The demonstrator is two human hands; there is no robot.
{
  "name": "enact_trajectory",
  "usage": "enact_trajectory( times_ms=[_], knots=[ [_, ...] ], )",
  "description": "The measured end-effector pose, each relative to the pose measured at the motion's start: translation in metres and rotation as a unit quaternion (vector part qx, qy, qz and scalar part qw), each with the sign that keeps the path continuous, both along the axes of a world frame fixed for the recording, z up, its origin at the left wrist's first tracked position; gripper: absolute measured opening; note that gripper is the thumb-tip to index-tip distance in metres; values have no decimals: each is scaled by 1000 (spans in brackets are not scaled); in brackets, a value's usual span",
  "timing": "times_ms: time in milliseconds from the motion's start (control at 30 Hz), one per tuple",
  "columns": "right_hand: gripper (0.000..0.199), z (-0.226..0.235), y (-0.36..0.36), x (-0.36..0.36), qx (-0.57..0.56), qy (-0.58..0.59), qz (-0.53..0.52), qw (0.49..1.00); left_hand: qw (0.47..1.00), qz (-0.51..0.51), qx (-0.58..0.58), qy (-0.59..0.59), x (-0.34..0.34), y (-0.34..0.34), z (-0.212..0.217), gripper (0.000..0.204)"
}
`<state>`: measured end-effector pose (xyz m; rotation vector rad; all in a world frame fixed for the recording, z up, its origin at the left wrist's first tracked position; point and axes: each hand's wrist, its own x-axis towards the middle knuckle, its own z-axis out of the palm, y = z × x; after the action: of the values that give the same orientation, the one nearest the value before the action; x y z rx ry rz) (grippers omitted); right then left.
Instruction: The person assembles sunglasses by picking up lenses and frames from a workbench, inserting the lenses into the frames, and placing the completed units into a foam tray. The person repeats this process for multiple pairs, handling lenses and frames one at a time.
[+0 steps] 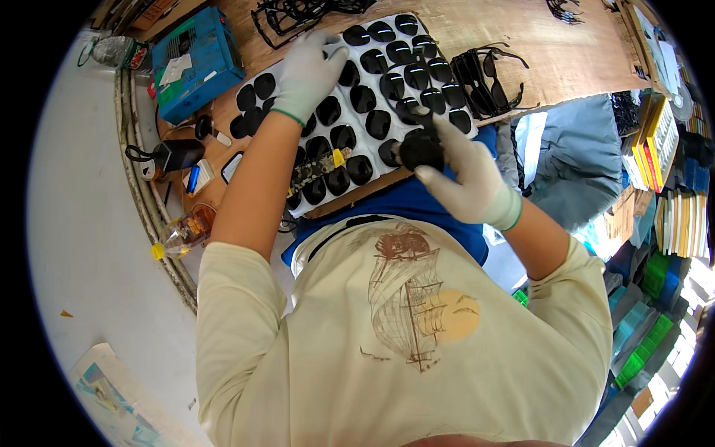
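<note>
Rows of dark sunglass lenses (363, 98) lie on a white-covered board (386, 166) at the table's front edge. My left hand (309, 74), in a white glove, is over the board's far left part. Its fingers and thumb close around a dark lens (326, 54); whether that lens is lifted cannot be told. My right hand (473, 179), also gloved, is above the board's near right corner. Thumb and fingers grip a dark rounded piece (421, 151), blurred, which looks like sunglass lenses. A patterned strip with a yellow end (316, 170) lies across the near left lenses.
Black sunglasses (488, 80) sit right of the board, and black frames (287, 16) lie beyond it. On the left are a blue box (196, 63), a black canister (179, 155) and a plastic bottle (185, 232). Grey fabric (570, 160) hangs at the right of the table.
</note>
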<state>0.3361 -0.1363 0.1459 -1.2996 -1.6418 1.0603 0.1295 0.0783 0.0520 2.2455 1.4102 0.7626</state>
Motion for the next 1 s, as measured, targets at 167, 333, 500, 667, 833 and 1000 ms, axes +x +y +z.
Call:
enact_trajectory(
  times_ms=[167,333,500,667,833,1000],
  knots=[
    [66,-5,-16,-47,14,36,-70,997,991,-39,-30,126,29,35,-1,47],
    [70,-16,-24,-51,23,38,-89,995,964,-93,-114,220,38,66,-3,48],
    [67,2,-6,-32,-24,49,-108,993,982,-59,-87,154,26,75,7,53],
    [74,7,3,-26,-65,286,-132,947,996,-49,-53,-56,-15,2,53,52],
    [61,4,9,-34,-117,133,2,984,956,-145,-162,-198,-60,-132,87,51],
    [55,-3,4,-65,-4,1,57,998,976,-43,-70,-202,-61,-176,84,46]
  ],
)
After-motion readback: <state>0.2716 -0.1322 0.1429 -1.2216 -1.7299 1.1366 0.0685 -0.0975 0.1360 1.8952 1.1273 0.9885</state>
